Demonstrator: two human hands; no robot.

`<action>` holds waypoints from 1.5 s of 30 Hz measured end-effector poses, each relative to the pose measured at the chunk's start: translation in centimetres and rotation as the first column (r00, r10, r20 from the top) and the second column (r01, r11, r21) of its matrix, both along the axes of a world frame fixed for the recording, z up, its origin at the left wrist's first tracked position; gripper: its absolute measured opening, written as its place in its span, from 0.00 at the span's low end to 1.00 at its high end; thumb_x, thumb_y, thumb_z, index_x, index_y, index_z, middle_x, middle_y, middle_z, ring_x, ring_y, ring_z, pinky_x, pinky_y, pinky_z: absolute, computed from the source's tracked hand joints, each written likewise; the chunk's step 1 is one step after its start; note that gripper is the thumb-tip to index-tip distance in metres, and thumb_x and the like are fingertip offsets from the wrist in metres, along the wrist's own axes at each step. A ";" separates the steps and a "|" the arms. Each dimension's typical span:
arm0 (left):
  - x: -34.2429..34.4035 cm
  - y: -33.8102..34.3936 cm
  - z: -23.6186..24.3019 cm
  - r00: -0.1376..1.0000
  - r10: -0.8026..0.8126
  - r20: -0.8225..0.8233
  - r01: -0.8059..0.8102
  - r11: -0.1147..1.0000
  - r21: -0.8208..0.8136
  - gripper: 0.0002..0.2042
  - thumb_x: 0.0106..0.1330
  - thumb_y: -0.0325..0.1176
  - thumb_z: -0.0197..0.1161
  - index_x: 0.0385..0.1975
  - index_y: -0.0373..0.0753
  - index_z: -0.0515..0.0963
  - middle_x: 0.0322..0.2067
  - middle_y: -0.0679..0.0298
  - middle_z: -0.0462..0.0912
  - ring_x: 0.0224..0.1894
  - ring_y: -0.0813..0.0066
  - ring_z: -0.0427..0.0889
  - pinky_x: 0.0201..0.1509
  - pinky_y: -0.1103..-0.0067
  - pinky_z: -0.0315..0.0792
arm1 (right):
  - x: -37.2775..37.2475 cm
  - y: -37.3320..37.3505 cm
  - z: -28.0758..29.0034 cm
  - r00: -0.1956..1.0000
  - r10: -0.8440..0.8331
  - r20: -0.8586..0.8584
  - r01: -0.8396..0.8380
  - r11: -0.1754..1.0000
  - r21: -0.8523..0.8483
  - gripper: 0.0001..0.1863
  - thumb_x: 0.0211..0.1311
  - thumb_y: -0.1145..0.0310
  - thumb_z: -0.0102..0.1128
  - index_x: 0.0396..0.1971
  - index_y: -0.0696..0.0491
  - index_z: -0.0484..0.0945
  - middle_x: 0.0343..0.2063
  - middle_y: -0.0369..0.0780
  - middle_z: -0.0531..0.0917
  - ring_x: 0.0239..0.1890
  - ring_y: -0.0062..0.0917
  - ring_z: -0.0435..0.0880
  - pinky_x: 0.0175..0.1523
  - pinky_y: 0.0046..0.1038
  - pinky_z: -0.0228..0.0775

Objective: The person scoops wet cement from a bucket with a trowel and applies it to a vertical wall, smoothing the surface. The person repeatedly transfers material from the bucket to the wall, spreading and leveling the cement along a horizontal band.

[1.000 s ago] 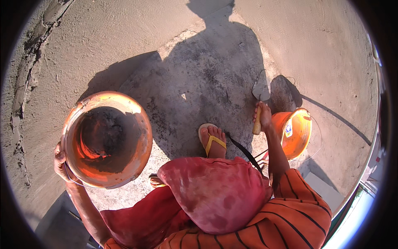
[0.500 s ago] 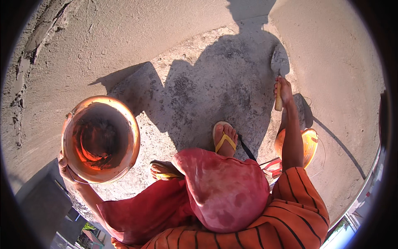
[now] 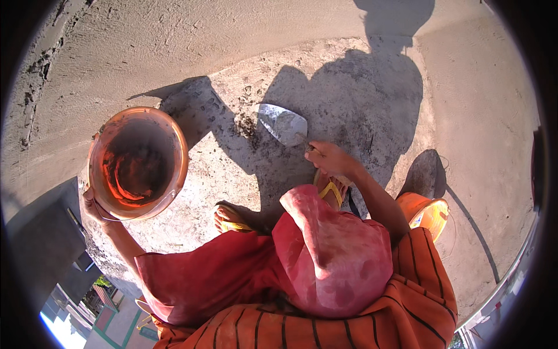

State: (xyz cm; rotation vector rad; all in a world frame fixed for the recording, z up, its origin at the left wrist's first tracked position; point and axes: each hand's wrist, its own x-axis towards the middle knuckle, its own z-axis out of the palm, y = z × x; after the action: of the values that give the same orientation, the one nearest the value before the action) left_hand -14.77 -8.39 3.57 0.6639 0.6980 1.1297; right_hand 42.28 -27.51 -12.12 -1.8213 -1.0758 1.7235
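Observation:
On the left, my left hand grips the lower rim of an orange bucket, tilted so that its mouth faces me. Grey residue coats the bucket's inside, with orange showing through. My right hand is closed round the handle of a trowel, its handle mostly hidden by the fingers. The trowel's broad metal blade lies low over the concrete floor, pointing left. Just left of the blade tip is a small scatter of dark mortar crumbs.
A second orange bucket lies on its side by my right elbow. Rough plastered walls rise at the far side and right. My feet in yellow-strapped sandals stand on the concrete floor. At lower left, a drop shows ground far below.
My right hand has swept the trowel from the right wall leftward and nearer, to the middle of the floor. Mortar crumbs now show by the blade. The held bucket has shifted slightly up in view.

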 end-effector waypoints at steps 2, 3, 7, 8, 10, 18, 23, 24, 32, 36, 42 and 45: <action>-1.2 -0.2 -0.5 1.000 0.014 0.019 -0.013 1.000 -0.016 0.23 0.57 0.30 0.53 0.53 0.26 0.66 0.52 0.47 0.73 0.56 0.54 0.71 0.64 0.61 0.60 | 1.7 0.6 1.4 0.971 -0.238 0.023 0.239 0.970 -0.044 0.20 0.62 0.54 0.51 0.35 0.59 0.69 0.19 0.34 0.71 0.17 0.18 0.71 0.21 0.23 0.64; -1.7 0.5 -1.2 0.999 0.007 0.041 -0.006 1.000 -0.024 0.24 0.57 0.30 0.53 0.53 0.26 0.66 0.52 0.47 0.73 0.56 0.54 0.71 0.64 0.61 0.60 | 4.3 1.1 2.8 0.910 -0.408 0.076 0.412 0.910 -0.045 0.19 0.62 0.54 0.50 0.35 0.58 0.69 0.19 0.34 0.71 0.16 0.17 0.70 0.20 0.22 0.63; -3.0 -1.9 -0.3 0.995 0.069 0.068 -0.065 0.996 -0.057 0.25 0.57 0.30 0.53 0.56 0.25 0.65 0.53 0.47 0.72 0.57 0.53 0.70 0.65 0.61 0.59 | 8.3 3.2 1.9 0.845 -0.529 0.078 0.533 0.845 -0.047 0.16 0.63 0.55 0.49 0.33 0.55 0.69 0.18 0.33 0.69 0.15 0.16 0.69 0.18 0.22 0.62; -1.2 -2.1 0.1 0.995 0.057 0.086 -0.056 0.998 -0.015 0.24 0.57 0.30 0.52 0.55 0.25 0.65 0.53 0.47 0.73 0.57 0.54 0.70 0.65 0.61 0.59 | 7.9 4.2 1.4 0.859 -0.507 0.069 0.510 0.858 -0.056 0.16 0.63 0.55 0.49 0.33 0.54 0.69 0.18 0.33 0.69 0.15 0.16 0.68 0.18 0.23 0.62; -2.1 -2.1 -0.4 0.996 0.083 0.030 -0.084 0.996 0.028 0.22 0.59 0.30 0.52 0.53 0.26 0.68 0.51 0.49 0.74 0.54 0.56 0.73 0.63 0.63 0.61 | 2.4 5.2 0.9 0.927 -0.376 0.006 0.373 0.918 -0.133 0.15 0.62 0.55 0.49 0.33 0.54 0.69 0.18 0.33 0.69 0.14 0.17 0.68 0.17 0.23 0.62; -14.4 -4.3 -4.1 0.839 0.484 -0.249 -0.480 0.874 0.081 0.16 0.60 0.30 0.52 0.43 0.24 0.74 0.42 0.48 0.79 0.44 0.59 0.79 0.53 0.66 0.71 | -8.1 6.9 0.3 0.995 0.031 -0.095 -0.045 0.988 -0.150 0.19 0.62 0.56 0.51 0.35 0.61 0.68 0.18 0.34 0.70 0.15 0.17 0.69 0.18 0.24 0.64; -14.8 -5.1 -5.5 0.885 0.437 -0.161 -0.445 0.895 -0.016 0.20 0.59 0.31 0.49 0.49 0.24 0.71 0.47 0.48 0.77 0.50 0.57 0.76 0.59 0.65 0.66 | -5.1 7.9 0.0 0.993 -0.008 0.122 0.022 0.993 -0.118 0.18 0.62 0.56 0.50 0.34 0.59 0.69 0.17 0.34 0.71 0.18 0.17 0.72 0.21 0.24 0.65; -15.1 -5.4 -5.7 0.846 0.498 -0.189 -0.512 0.858 -0.031 0.18 0.59 0.30 0.50 0.46 0.24 0.72 0.46 0.48 0.78 0.47 0.58 0.78 0.57 0.66 0.68 | -5.9 7.8 0.5 0.989 0.087 0.123 -0.068 0.986 -0.153 0.17 0.62 0.56 0.50 0.34 0.58 0.69 0.17 0.35 0.71 0.19 0.17 0.72 0.22 0.24 0.66; -15.9 -6.7 -2.6 0.815 0.568 -0.117 -0.569 0.822 0.022 0.17 0.58 0.30 0.51 0.42 0.24 0.74 0.43 0.46 0.79 0.45 0.56 0.79 0.55 0.65 0.71 | -16.2 7.1 -2.6 0.866 0.055 -0.496 -0.207 0.944 -0.256 0.12 0.67 0.59 0.44 0.34 0.52 0.70 0.21 0.33 0.71 0.19 0.15 0.71 0.21 0.20 0.66; -11.7 -5.3 1.3 0.725 0.657 -0.206 -0.644 0.753 0.136 0.16 0.56 0.30 0.52 0.41 0.24 0.75 0.42 0.46 0.79 0.43 0.56 0.80 0.52 0.64 0.72 | -29.3 4.4 -5.4 0.680 0.408 -0.609 -0.503 0.864 0.017 0.19 0.66 0.55 0.43 0.31 0.56 0.73 0.22 0.35 0.74 0.23 0.21 0.73 0.29 0.26 0.67; -12.4 -5.1 2.8 0.813 0.540 -0.217 -0.503 0.840 0.203 0.18 0.57 0.30 0.50 0.43 0.23 0.74 0.43 0.46 0.79 0.46 0.55 0.78 0.56 0.64 0.69 | -27.3 3.7 -3.2 0.814 0.152 -0.561 -0.270 0.954 -0.132 0.18 0.66 0.55 0.44 0.30 0.57 0.72 0.19 0.37 0.73 0.21 0.19 0.71 0.27 0.26 0.65; -10.1 -4.2 1.6 0.935 0.350 -0.054 -0.341 0.932 0.124 0.19 0.59 0.31 0.49 0.46 0.23 0.72 0.45 0.45 0.78 0.48 0.55 0.77 0.58 0.64 0.67 | -20.2 2.7 -3.5 0.803 -0.075 -0.592 -0.073 0.972 -0.222 0.16 0.67 0.54 0.44 0.34 0.53 0.70 0.16 0.34 0.69 0.15 0.15 0.68 0.18 0.20 0.62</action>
State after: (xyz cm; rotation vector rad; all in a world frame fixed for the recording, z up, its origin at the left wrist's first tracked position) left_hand -24.86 -12.58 5.14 0.6992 0.8426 1.4843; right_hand 22.09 -24.82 -15.66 -1.2209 -0.6194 2.2817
